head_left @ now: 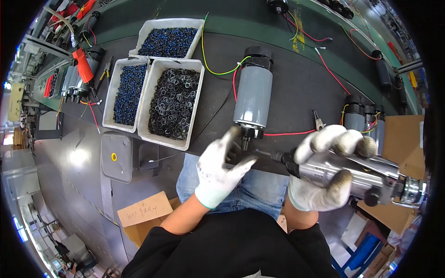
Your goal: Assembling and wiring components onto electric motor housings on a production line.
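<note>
A grey cylindrical motor [253, 95] with a black end cap lies on the dark bench, its shaft end pointing toward me and coloured wires trailing from it. My left hand [219, 167], in a white glove, pinches at the motor's shaft end with thumb and forefinger. My right hand [324, 169], also gloved, grips a silver pneumatic screwdriver [366, 173] held level, its black bit tip pointing left toward the shaft end and my left fingers.
Three white bins stand at the left: two with blue small parts [168, 41] [128, 94] and one with dark rings [173, 103]. More grey motors [364, 118] lie at the right beside a cardboard box [403, 139]. Pliers [318, 120] rest on the bench.
</note>
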`<state>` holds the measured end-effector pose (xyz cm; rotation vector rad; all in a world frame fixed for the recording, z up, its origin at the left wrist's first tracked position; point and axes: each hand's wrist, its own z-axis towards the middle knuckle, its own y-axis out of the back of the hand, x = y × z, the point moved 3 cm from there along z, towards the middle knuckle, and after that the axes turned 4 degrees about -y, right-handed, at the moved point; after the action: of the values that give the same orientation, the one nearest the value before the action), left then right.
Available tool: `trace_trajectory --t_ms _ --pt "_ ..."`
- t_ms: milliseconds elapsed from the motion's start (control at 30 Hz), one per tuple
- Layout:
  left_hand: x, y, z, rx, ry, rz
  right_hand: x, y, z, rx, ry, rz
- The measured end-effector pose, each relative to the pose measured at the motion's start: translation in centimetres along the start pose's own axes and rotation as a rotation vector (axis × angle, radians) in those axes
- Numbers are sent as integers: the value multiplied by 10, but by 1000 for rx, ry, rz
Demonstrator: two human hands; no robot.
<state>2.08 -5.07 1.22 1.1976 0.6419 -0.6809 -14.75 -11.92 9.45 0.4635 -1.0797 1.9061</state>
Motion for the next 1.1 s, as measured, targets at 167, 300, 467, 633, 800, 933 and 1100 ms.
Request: trace_trajectory --t_ms 167,300,467,633,800,933,1100 --pt "18 -15 8 -69 -22 -5 -31 7 -15 15 -82 -140" --pt "19 -17 11 24 71 -39 -37 4 -17 -61 -86 -99" --pt "21 -20 9 33 41 -43 -42 7 -17 118 69 -159" --pt "17 -24 7 48 46 -14 -43 11 -27 -81 38 -103" --pt "17 -25 6 29 47 0 -44 12 -26 -108 6 36" --pt "13 -20 9 54 83 18 -44 6 -25 -90 -40 -13" --pt "14 -24 8 62 114 52 -40 2 -22 -85 -17 -54"
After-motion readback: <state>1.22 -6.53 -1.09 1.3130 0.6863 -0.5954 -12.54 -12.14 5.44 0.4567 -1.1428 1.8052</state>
